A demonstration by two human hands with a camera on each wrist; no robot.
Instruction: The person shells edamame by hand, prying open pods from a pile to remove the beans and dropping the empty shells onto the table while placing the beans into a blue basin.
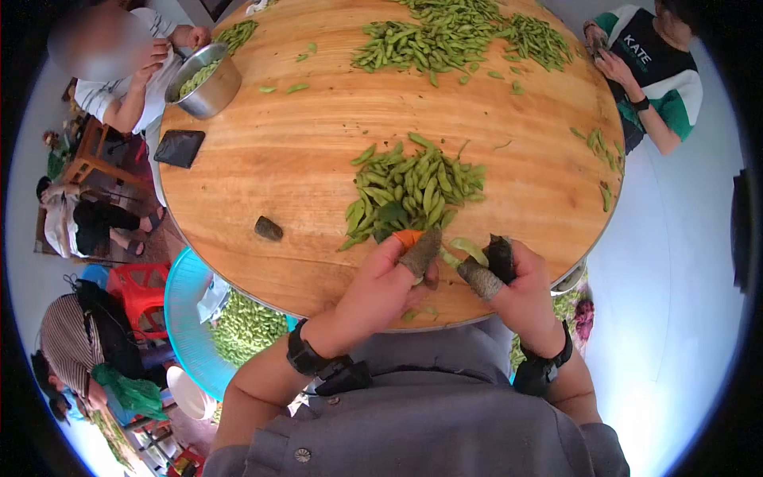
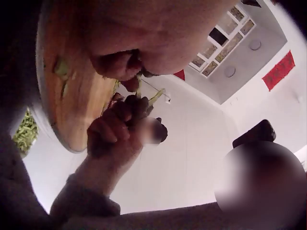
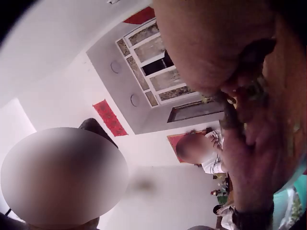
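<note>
Over the near edge of the round wooden table, both hands work close together, their thumbs in grey-brown wraps. My right hand (image 1: 520, 282) pinches a green soybean pod (image 1: 469, 250) between wrapped thumb and a dark-covered finger. The left hand (image 1: 377, 288) has its fingers curled, with an orange cover on one finger and a bit of green pod (image 1: 418, 280) showing under the thumb. Just beyond the hands lies a pile of soybean pods (image 1: 417, 183). Both wrist views are dim, and the palms hide much of the fingertips.
The wooden table (image 1: 278, 167) also bears a bigger pod heap (image 1: 433, 40), a steel pot (image 1: 218, 83), a black wallet-like object (image 1: 180, 149) and a loose dark wrap (image 1: 269, 229). Below its left edge stands a turquoise basin (image 1: 181, 306) of pods. Two people sit across the table.
</note>
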